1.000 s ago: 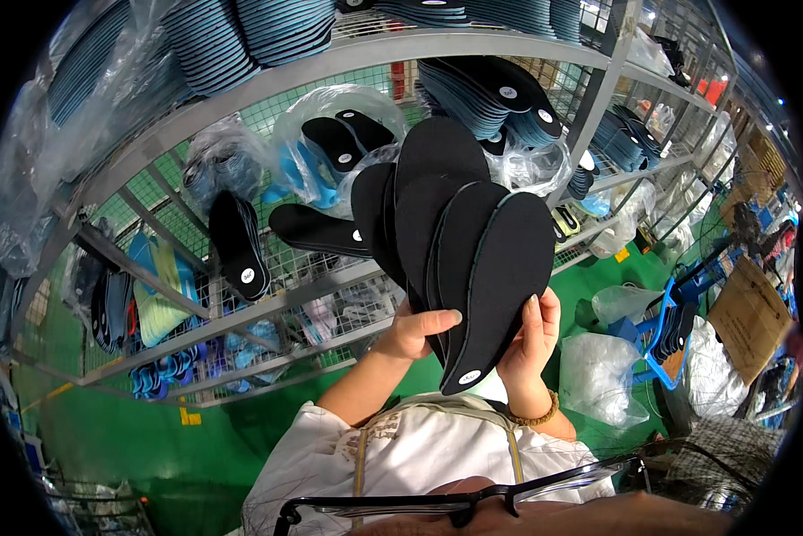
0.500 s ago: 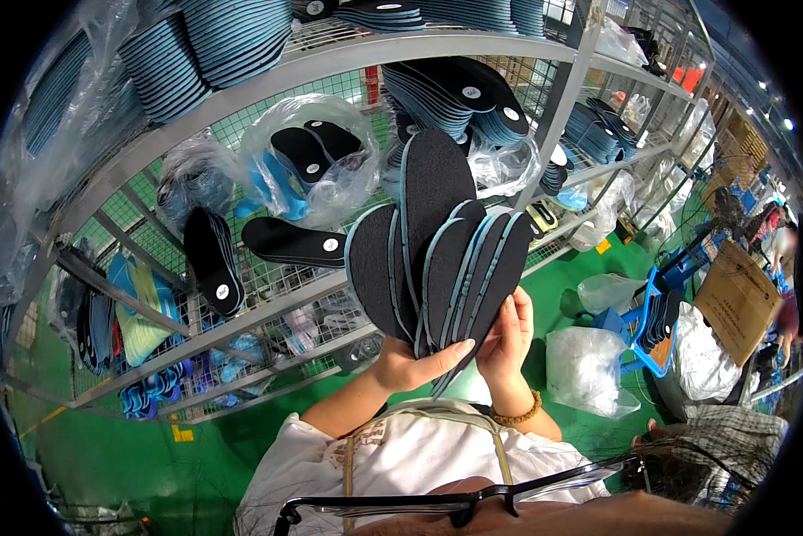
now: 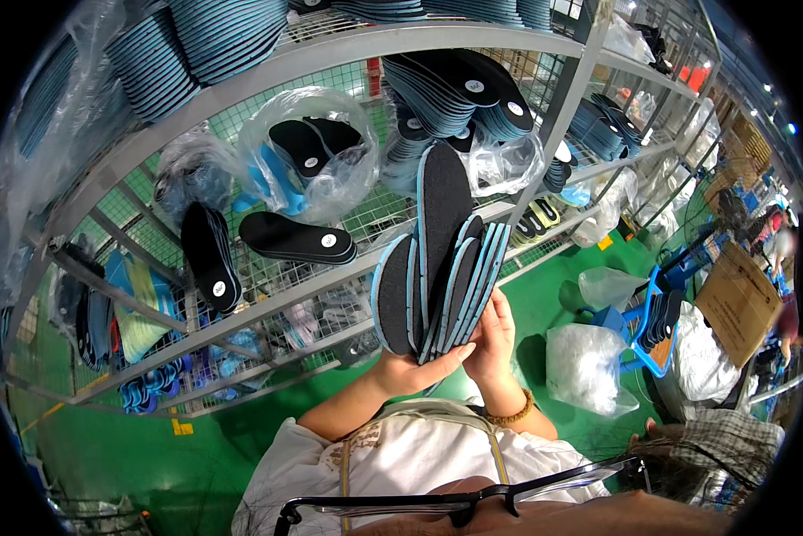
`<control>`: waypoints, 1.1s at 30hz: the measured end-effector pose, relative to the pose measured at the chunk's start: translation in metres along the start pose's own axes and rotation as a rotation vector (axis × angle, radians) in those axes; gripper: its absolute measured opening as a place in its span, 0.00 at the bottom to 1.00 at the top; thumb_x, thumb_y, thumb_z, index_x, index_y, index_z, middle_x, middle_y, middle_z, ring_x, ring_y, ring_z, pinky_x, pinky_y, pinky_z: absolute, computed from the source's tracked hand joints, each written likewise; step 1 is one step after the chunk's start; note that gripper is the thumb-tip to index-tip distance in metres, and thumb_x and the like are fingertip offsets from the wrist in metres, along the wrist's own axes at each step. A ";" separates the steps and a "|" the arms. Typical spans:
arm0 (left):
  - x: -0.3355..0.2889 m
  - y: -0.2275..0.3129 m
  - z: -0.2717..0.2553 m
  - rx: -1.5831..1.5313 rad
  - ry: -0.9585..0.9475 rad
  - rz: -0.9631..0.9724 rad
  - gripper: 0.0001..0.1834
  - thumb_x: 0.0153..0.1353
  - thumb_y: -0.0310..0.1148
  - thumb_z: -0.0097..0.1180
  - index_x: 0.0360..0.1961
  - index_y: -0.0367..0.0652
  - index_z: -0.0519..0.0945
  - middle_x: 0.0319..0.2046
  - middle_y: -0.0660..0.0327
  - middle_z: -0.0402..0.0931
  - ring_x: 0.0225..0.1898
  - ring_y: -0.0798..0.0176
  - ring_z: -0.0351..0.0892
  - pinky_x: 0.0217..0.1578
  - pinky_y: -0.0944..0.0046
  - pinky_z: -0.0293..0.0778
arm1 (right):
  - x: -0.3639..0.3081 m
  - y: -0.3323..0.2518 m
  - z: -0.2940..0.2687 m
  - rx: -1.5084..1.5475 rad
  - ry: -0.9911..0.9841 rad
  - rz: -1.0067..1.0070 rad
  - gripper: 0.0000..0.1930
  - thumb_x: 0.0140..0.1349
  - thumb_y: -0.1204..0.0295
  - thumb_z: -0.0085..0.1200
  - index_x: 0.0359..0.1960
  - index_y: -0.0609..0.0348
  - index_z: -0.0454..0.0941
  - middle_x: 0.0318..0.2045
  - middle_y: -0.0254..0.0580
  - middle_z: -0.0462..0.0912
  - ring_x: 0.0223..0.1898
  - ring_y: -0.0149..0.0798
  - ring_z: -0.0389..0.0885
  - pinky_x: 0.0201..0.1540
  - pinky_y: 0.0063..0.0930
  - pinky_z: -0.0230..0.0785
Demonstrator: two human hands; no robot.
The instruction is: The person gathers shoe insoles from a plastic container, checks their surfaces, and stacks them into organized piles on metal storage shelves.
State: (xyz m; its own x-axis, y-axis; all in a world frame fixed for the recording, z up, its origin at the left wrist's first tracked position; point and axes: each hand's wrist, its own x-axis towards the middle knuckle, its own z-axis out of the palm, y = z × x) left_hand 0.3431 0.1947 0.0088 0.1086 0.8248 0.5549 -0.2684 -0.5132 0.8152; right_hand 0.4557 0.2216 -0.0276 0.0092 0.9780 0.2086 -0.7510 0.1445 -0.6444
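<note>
A fanned bundle of black insoles (image 3: 443,201) with light blue edges stands upright before me, one insole rising above the others. My left hand (image 3: 410,372) is wrapped round the lower ends, its thumb across the front. Against the right side of the bundle, my right hand (image 3: 492,344) presses with its fingers together. The insoles hide part of both hands' fingers. Just beyond the bundle, a small stack of black insoles (image 3: 296,239) lies on the wire shelf, and another stack (image 3: 208,255) leans to its left.
A grey metal rack (image 3: 330,61) spans the view, with tall insole stacks (image 3: 231,40) on top. Clear plastic bags (image 3: 352,116) holding insoles sit on its middle shelf. To the right are a white bag (image 3: 589,366), a blue stool (image 3: 656,335), a cardboard sheet (image 3: 732,290) and a checked sleeve (image 3: 732,438).
The insole bundle has turned more edge-on and its fan has narrowed. Its top has dropped slightly. My right hand has shifted a little left, still against it.
</note>
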 end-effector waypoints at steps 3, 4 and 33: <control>0.000 -0.002 -0.003 -0.041 0.008 -0.035 0.21 0.42 0.17 0.52 0.42 0.33 0.68 0.40 0.57 0.70 0.42 0.66 0.69 0.45 0.69 0.62 | -0.001 0.004 -0.002 -0.014 -0.007 -0.014 0.12 0.57 0.74 0.40 0.44 0.62 0.62 0.40 0.40 0.70 0.42 0.31 0.69 0.45 0.24 0.62; 0.002 -0.003 -0.004 -0.066 0.016 -0.080 0.21 0.42 0.18 0.52 0.42 0.34 0.68 0.40 0.57 0.70 0.42 0.66 0.69 0.45 0.68 0.62 | 0.001 0.004 -0.002 -0.016 0.009 -0.028 0.12 0.56 0.76 0.41 0.43 0.61 0.62 0.39 0.38 0.70 0.42 0.30 0.68 0.46 0.23 0.61; 0.127 -0.122 0.057 -1.656 -1.246 -0.177 0.39 0.48 0.46 0.52 0.57 0.71 0.43 0.35 0.45 0.67 0.31 0.47 0.71 0.28 0.56 0.63 | 0.056 -0.115 -0.074 0.260 0.003 -0.097 0.07 0.55 0.66 0.44 0.24 0.53 0.66 0.20 0.28 0.60 0.24 0.27 0.58 0.28 0.21 0.52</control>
State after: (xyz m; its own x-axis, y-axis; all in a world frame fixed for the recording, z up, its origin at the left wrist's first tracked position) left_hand 0.4442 0.3487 -0.0104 0.4761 -0.0983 0.8739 -0.5206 0.7694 0.3702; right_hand 0.5914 0.2708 0.0039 0.0907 0.9619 0.2579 -0.8908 0.1941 -0.4108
